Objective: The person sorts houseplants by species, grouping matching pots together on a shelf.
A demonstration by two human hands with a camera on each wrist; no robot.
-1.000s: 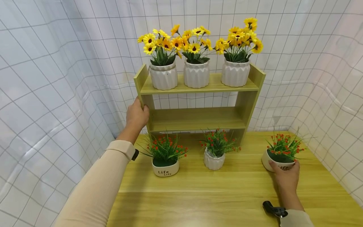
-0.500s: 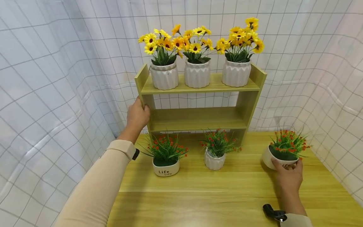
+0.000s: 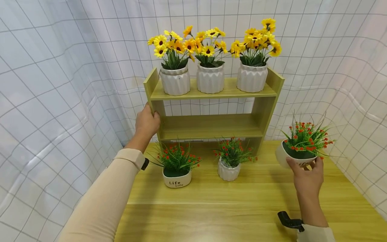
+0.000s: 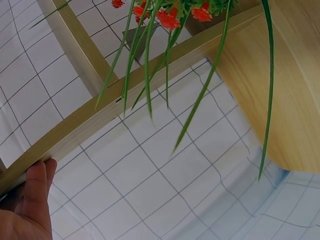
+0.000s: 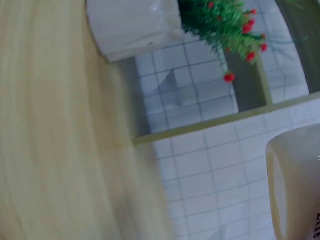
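1. The right hand (image 3: 306, 178) curls its fingers and thumb around the underside of a small white pot of red-berried greenery (image 3: 297, 151), holding it clear above the wooden table (image 3: 242, 208), to the right of the shelf.
2. The left hand (image 3: 146, 121) wraps its fingers around the left upright of the wooden shelf unit (image 3: 211, 126).
3. Three white ribbed pots of yellow sunflowers (image 3: 210, 60) stand in a row on the top shelf.
4. Two more small pots with red berries (image 3: 176, 168) (image 3: 228, 161) rest on the table in front of the shelf.
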